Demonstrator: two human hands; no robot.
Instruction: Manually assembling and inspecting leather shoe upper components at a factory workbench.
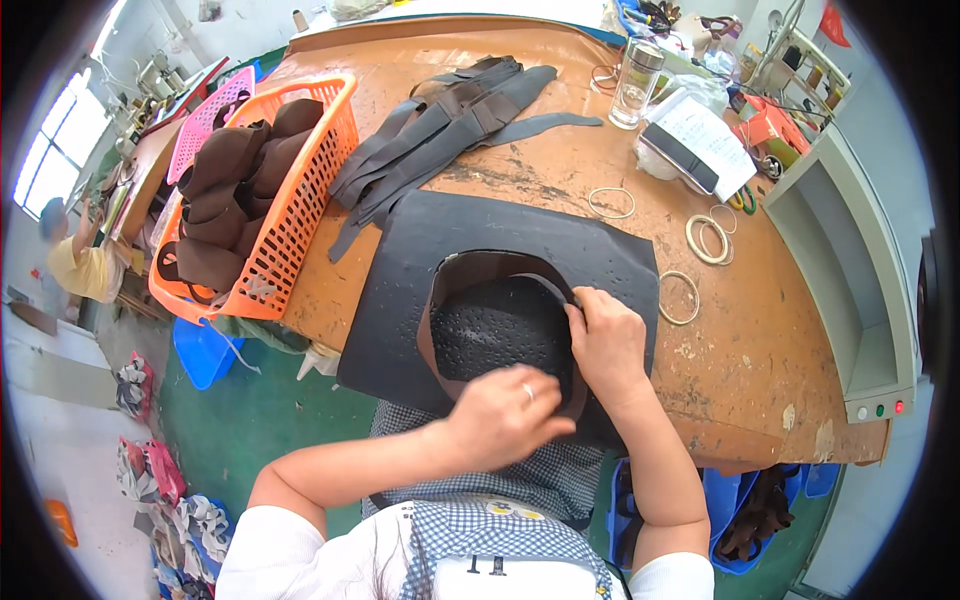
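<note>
A dark brown strip bent into a loop (432, 335) stands on edge on a black, pitted mat (395, 290) in front of me. My right hand (612, 340) pinches the loop's right side, thumb and fingers closed over its upper edge. Across the loop's near side lies my left hand (507, 412), a ring on one finger. Its fingers are bent and partly smeared by motion, so whether they grip the strip cannot be made out. Beyond the mat, a pile of flat dark grey and brown strips (450, 130) lies on the worn brown table (560, 160).
An orange basket (290, 230) full of brown curved pieces stands at the left. Several rings (707, 240), a glass bottle (637, 85), a phone (680, 158) and a notebook (705, 140) lie to the right, near a grey machine frame (850, 270). Blue bins (745, 510) sit below.
</note>
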